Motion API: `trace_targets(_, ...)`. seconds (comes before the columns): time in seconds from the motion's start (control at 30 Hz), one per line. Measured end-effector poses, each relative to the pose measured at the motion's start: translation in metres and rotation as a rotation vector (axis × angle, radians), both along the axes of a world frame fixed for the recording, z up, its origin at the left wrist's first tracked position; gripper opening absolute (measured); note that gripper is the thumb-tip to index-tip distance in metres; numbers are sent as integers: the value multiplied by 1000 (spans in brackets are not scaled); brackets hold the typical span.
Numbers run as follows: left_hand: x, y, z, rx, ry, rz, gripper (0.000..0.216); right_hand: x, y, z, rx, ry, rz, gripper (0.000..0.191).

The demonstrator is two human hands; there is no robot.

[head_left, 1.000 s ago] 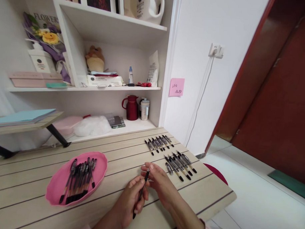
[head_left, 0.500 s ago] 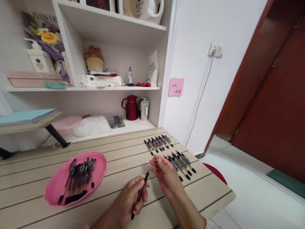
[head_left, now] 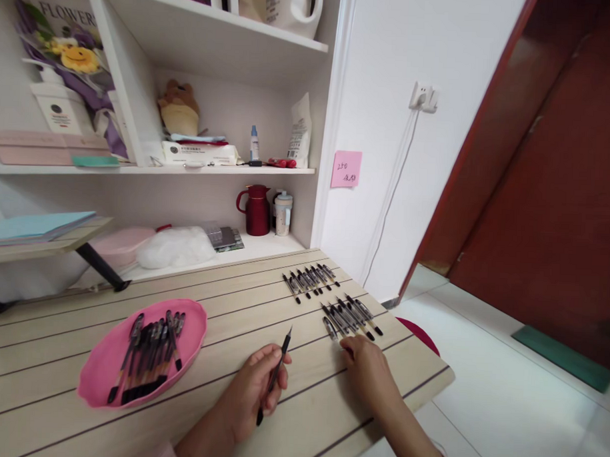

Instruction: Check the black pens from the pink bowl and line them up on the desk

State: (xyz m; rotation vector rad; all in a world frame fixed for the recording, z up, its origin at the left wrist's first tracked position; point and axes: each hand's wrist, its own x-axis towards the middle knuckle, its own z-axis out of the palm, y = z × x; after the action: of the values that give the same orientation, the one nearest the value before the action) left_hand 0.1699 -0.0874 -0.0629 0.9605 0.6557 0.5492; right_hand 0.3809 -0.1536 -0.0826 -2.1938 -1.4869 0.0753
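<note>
Pen, one (head_left: 283, 353), black, gripped in the left hand (head_left: 259, 387), thumb and fingers closed round its barrel; it slants, with its pointed, uncapped tip up and away from the person, and its other end showing below the fist. Right hand (head_left: 369, 369), fingers curled downward at the tabletop, just beside the near end of the closer row of pens (head_left: 354, 315); whether anything is pinched there cannot be told (the fingertips are partly hidden by the hand itself). Small clear piece, one (head_left: 329, 328), lying at the left end of that row, near the right fingertips. Second row of pens (head_left: 310, 282), farther back, laid side by side on the slatted table (head_left: 247, 303). Tray, pink, wavy-rimmed (head_left: 196, 318), at the left of the table, well apart from both rows, containing a bunch of pens (head_left: 153, 350). Behind, on the white shelving: jug, dark red (head_left: 257, 210); tumbler, pale, handled (head_left: 284, 214), beside it. On the wall: note, pink, handwritten (head_left: 346, 169).
</note>
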Motion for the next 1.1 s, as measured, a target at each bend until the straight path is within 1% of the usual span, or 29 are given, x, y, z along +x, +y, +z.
trace_targets(0.13, 0, -1, 2, 17, 3, -3, 21, -1, 5, 0, -18, -20, -44, 18)
trace_targets(0.27, 0, -2, 3, 18, 6, -5, 20, -2, 12, -2, 3, -21, -43, 13)
trace_targets(0.43, 0, -1, 2, 11, 2, -10, 22, -3, 17, -7, -5, -67, -65, 11)
trace_targets(0.53, 0, 0, 0, 0, -7, -2, 21, -2, 17, -8, 24, -68, -70, 8)
trace_targets(0.6, 0, 0, -1, -30, -36, 20, 18, -5, 14, -6, 77, -47, -80, 8)
trace_targets(0.67, 1, 0, -1, -100, -118, 62, 12, -16, 8, -2, 147, 30, -68, 13)
trace_targets(0.7, 1, -1, -1, -144, -172, 86, 9, -25, 4, 0, 176, 104, -39, 16)
trace_targets(0.77, 2, -2, -1, -222, -275, 129, 6, -48, -4, 2, 199, 324, 87, 22)
trace_targets(0.83, 4, -3, -2, -264, -339, 185, 9, -73, -11, 2, 174, 545, 249, 19)
trace_targets(0.9, 6, -5, -3, -280, -368, 238, 12, -93, -14, 1, 187, 623, 296, 13)
trace_targets(0.97, 7, -6, -4, -280, -386, 265, 13, -102, -15, 0, 216, 603, 277, 11)
trace_targets(1.0, 7, -6, -4, -273, -390, 257, 13, -102, -14, 0, 225, 570, 261, 12)
trace_targets(1.1, 6, -5, -5, -256, -386, 209, 17, -85, -11, 2, 199, 396, 197, 14)
